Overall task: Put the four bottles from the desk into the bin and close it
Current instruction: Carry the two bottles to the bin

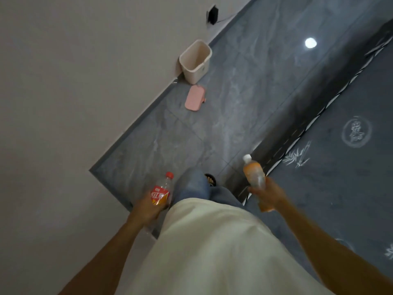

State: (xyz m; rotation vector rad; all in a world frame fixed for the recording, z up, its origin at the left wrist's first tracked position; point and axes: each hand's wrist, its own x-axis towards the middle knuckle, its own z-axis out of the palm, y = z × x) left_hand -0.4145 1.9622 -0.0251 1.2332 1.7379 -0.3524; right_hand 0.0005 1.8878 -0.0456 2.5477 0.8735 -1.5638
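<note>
at the bottom of the frame the person's pale shirt (212,248) fills the centre, with a bare forearm running up on either side of it. just above the shirt, blue jeans (193,186) show, and past them a foot in a dark sandal (210,179) rests on the grey tiled floor (244,103).

in the lower centre-left, the left hand (148,207) has its grip closed around the lower body of a clear bottle with a red cap and red label (162,191); the bottle's neck points up the frame and it seems to hold a little orange liquid at its base. in the lower centre-right, the right hand (269,193) has its grip wrapped around an orange bottle with a white cap (254,173), cap tilted toward the upper left, the base sticking out below the palm.

to the right lies a dark rug (340,188) with a pale bamboo drawing and a round emblem, edged by a dashed border.

farther up, in the upper centre, a pink lid (194,98) lies flat on the floor, just beside and below the cream bin (194,62). the bin stands open against the pale wall (63,92), well apart from both hands; its inside looks bare from here. beyond it, near the top edge, a dark wall socket (212,14) has a cable leading away right. a round light reflection (310,42) glints on the floor at upper right.
</note>
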